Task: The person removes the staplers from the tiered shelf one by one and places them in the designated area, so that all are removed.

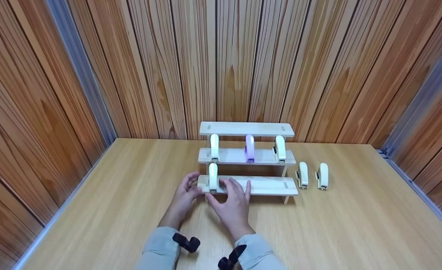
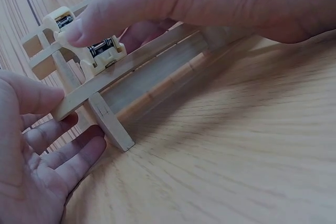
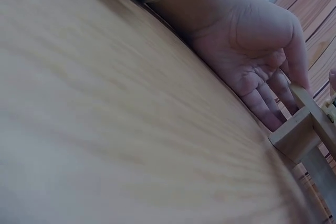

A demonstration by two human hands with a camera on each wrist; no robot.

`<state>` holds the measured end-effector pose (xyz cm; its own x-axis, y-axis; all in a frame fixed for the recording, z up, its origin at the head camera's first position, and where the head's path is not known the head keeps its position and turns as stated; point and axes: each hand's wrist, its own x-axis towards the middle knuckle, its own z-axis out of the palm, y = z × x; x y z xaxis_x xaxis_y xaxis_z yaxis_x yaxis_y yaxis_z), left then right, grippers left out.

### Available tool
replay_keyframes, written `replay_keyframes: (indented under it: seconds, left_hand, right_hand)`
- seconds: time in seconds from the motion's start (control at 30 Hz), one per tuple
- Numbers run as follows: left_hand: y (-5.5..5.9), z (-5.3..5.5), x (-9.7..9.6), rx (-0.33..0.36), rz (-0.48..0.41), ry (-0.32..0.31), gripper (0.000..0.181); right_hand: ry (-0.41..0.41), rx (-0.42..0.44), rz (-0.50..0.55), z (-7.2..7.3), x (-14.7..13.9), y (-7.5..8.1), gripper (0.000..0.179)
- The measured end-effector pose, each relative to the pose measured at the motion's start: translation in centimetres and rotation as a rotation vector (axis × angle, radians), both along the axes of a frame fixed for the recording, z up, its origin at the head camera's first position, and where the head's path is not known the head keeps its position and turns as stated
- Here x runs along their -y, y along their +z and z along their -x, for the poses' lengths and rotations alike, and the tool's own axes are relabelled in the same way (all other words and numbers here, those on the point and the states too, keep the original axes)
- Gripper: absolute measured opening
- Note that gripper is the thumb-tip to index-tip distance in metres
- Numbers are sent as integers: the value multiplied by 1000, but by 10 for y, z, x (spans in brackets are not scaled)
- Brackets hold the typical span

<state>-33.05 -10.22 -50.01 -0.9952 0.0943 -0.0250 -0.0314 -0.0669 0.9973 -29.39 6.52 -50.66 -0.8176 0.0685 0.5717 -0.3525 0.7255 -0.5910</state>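
Note:
A stepped wooden display stand (image 1: 266, 186) has three boards. My left hand (image 1: 184, 193) holds the left end of its lowest board, thumb on the board and fingers around the end, as both wrist views show. A cream mini stapler (image 1: 213, 176) stands upright near that end. My right hand (image 1: 234, 206) is beside it, thumb stretched toward its front left and the other fingers spread to its right over the board. In the left wrist view the right thumb passes in front of the staplers; whether it touches one is unclear.
The middle board carries a cream stapler (image 1: 214, 147), a purple stapler (image 1: 249, 148) and another cream stapler (image 1: 280, 149). Right of the stand, two more cream staplers, a nearer one (image 1: 302, 175) and a farther one (image 1: 322, 176), stand on the wooden table (image 1: 356, 225). Wood-panelled walls enclose the table.

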Motion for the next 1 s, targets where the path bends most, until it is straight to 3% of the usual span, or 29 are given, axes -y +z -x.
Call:
replay_keyframes:
  seconds: [0.47, 1.0]
  left_hand:
    - [-1, 0, 1, -41, -76, -20, 56]
    - [-2, -1, 0, -18, -50, -16, 55]
  right_hand:
    - [-20, 27, -8, 0, 8, 3, 56]
    - [-31, 74, -28, 2, 8, 3, 56]
